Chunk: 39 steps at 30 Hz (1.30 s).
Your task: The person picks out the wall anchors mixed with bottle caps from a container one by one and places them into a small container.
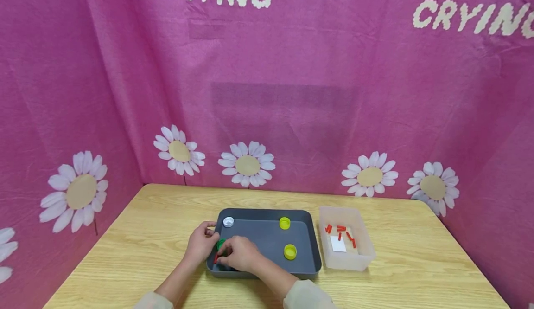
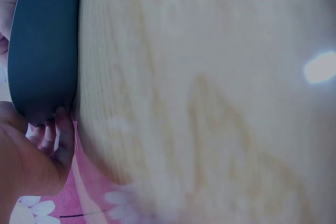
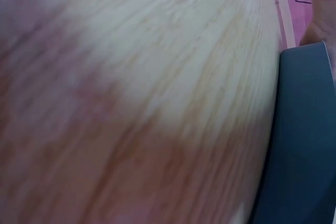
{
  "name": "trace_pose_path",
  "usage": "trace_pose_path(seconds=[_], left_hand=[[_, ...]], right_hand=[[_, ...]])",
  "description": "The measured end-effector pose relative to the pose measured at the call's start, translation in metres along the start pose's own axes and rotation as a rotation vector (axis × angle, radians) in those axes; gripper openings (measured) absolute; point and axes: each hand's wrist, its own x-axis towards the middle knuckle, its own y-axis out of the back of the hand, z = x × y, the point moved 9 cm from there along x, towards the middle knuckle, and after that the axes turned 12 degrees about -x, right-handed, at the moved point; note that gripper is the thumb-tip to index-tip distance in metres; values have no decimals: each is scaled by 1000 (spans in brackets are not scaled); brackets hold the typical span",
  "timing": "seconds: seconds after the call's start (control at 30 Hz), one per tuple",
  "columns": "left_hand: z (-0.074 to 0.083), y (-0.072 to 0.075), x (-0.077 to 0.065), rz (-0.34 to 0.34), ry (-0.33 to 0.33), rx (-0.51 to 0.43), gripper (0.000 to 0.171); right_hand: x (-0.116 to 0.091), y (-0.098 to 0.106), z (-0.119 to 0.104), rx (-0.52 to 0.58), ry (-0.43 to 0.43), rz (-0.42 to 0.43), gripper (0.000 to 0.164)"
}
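Note:
In the head view my left hand (image 1: 201, 243) grips the left rim of a dark grey tray (image 1: 267, 214). The left wrist view shows its fingers (image 2: 64, 137) curled at the corner of the tray wall (image 2: 44, 51). Over the tray's front left part, my right hand (image 1: 241, 254) pinches a small red stick (image 1: 215, 258) at its fingertips, close to the left wall. A green bottle cap (image 1: 220, 244) lies just behind those fingers, partly hidden by them. In the right wrist view only the tray's outer wall (image 3: 304, 129), the wood and part of the other arm appear.
A white cap (image 1: 228, 222) sits in the tray's back left corner. Two yellow caps, one behind (image 1: 284, 223) and one in front (image 1: 290, 252), lie on its right side. Right of the tray stands a translucent bin (image 1: 348, 263) with several red sticks (image 1: 341, 228) and a white card (image 1: 338, 244).

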Motion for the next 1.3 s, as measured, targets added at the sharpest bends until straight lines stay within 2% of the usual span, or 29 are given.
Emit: trace_pose_path(seconds=[0.33, 0.67, 0.97, 1.17, 1.3], left_hand=[[-1, 0, 1, -5, 19, -12, 37], [2, 1, 0, 6, -7, -7, 37], [3, 1, -1, 9, -14, -10, 37], [2, -1, 0, 11, -17, -11, 36], [3, 0, -1, 8, -24, -4, 36]], right_hand=[[6, 0, 3, -135, -6, 28, 24], [9, 0, -1, -238, -21, 61, 29], [9, -1, 2, -201, -45, 47, 22], [5, 5, 9, -139, -49, 45, 20], [0, 10, 13, -140, -69, 52, 20]])
